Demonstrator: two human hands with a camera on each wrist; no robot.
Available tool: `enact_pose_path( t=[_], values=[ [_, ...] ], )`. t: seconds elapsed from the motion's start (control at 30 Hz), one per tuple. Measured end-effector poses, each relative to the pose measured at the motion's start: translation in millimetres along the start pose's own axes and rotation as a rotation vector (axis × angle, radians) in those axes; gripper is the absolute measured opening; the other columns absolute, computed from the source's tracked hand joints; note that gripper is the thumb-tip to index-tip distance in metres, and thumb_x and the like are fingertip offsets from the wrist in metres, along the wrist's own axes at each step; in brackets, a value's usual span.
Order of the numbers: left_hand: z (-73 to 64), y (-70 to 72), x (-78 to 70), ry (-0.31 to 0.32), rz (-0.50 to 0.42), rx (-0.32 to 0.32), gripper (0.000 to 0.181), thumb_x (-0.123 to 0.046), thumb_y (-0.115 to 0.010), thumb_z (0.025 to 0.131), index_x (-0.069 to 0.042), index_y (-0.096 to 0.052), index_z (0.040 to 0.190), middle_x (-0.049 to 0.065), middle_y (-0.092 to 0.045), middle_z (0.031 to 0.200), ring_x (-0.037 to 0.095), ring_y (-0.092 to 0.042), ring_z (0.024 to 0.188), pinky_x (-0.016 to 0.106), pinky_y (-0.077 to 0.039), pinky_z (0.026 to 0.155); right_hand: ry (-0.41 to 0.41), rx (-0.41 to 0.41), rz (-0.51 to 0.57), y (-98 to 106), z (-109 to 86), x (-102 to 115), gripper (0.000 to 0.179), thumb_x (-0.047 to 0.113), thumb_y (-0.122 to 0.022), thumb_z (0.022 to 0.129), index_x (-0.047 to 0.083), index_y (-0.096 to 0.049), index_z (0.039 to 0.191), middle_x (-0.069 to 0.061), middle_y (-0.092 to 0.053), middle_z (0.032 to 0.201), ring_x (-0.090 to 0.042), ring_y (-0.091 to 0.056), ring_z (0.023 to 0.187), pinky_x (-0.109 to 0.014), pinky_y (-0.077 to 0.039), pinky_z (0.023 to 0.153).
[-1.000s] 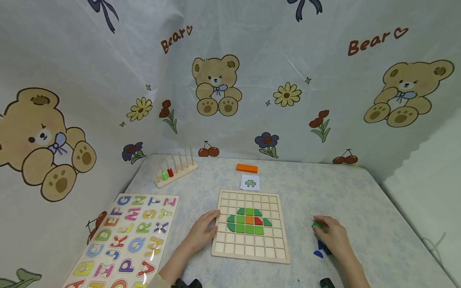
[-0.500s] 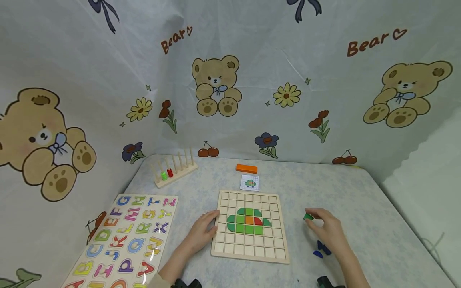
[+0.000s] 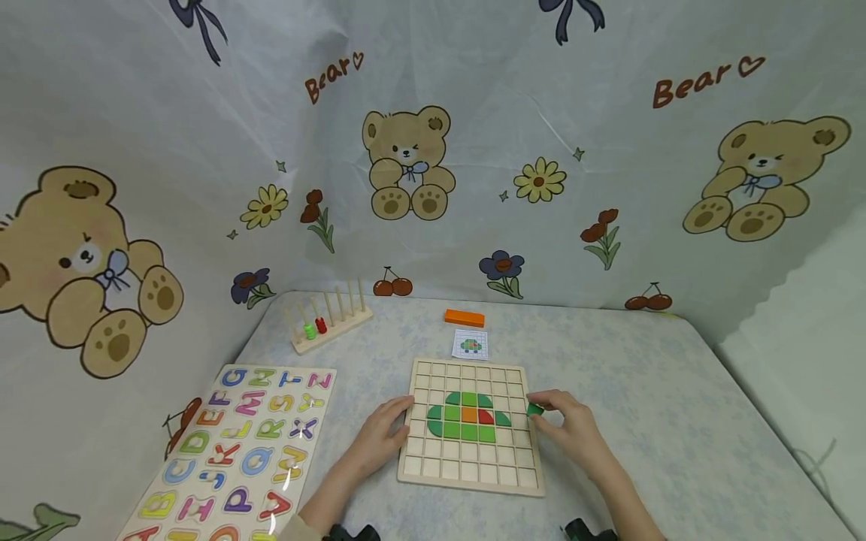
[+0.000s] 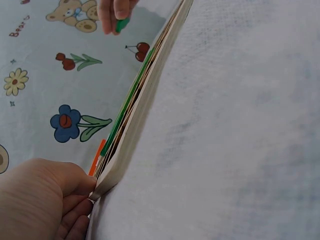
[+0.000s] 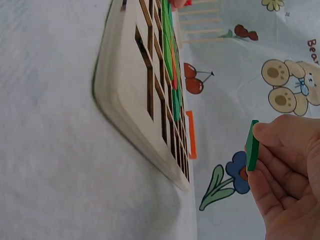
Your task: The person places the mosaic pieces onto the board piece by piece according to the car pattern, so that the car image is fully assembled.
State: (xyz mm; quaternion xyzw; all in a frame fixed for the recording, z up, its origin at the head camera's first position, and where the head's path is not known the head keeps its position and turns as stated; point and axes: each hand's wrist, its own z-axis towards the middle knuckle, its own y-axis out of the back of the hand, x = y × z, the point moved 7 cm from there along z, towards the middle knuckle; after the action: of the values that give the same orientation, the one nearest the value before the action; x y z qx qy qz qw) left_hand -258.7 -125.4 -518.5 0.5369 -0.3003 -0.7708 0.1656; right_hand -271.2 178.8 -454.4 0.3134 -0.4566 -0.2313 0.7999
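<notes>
A wooden grid board (image 3: 446, 469) lies flat on the table, with green, orange and red tiles (image 3: 469, 430) set in its middle cells as a car-like shape. My left hand (image 3: 379, 436) holds the board by its left edge, and the left wrist view shows the fingertips right at that edge. Just off the board's right edge, my right hand (image 3: 571, 428) pinches a small green tile (image 5: 253, 146) between thumb and fingers. In the right wrist view this tile is seen edge-on, raised above the table.
Behind the board lie a pattern card (image 3: 470, 344) and an orange block (image 3: 464, 318). A peg rack (image 3: 334, 332) with green and red rings stands at back left. The alphabet board (image 3: 233, 451) covers the table's left side. A patterned cloth (image 3: 473, 248) hangs behind.
My right hand has picked up the green tile and carried it left to the board's right edge. The blue pieces near its forearm are now hidden. My left hand stays put.
</notes>
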Motion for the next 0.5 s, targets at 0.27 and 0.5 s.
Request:
enact_pose_path(
  t=[0.27, 0.5],
  values=[
    [-0.1, -1.6, 1.4, 0.000, 0.004, -0.004, 0.048, -0.002, -0.058, 0.090, 0.002, -0.047, 0.136, 0.014, -0.047, 0.138, 0.030, -0.041, 0.128, 0.047, -0.034, 0.104, 0.019, 0.071, 0.095, -26, 2.1, 14, 0.031, 0.001, -0.074, 0.078, 0.007, -0.068, 0.108, 0.005, -0.064, 0.103, -0.016, -0.059, 0.092, -0.041, -0.052, 0.079],
    [0.4, -1.3, 2.2, 0.012, -0.002, 0.001, 0.049, -0.004, -0.058, 0.090, 0.000, -0.047, 0.137, 0.013, -0.046, 0.138, 0.029, -0.040, 0.129, 0.046, -0.033, 0.105, 0.061, 0.130, 0.146, -42, -1.7, 16, 0.028, 0.000, -0.072, 0.080, 0.007, -0.068, 0.107, 0.002, -0.063, 0.103, -0.018, -0.061, 0.092, -0.034, -0.054, 0.076]
  ],
)
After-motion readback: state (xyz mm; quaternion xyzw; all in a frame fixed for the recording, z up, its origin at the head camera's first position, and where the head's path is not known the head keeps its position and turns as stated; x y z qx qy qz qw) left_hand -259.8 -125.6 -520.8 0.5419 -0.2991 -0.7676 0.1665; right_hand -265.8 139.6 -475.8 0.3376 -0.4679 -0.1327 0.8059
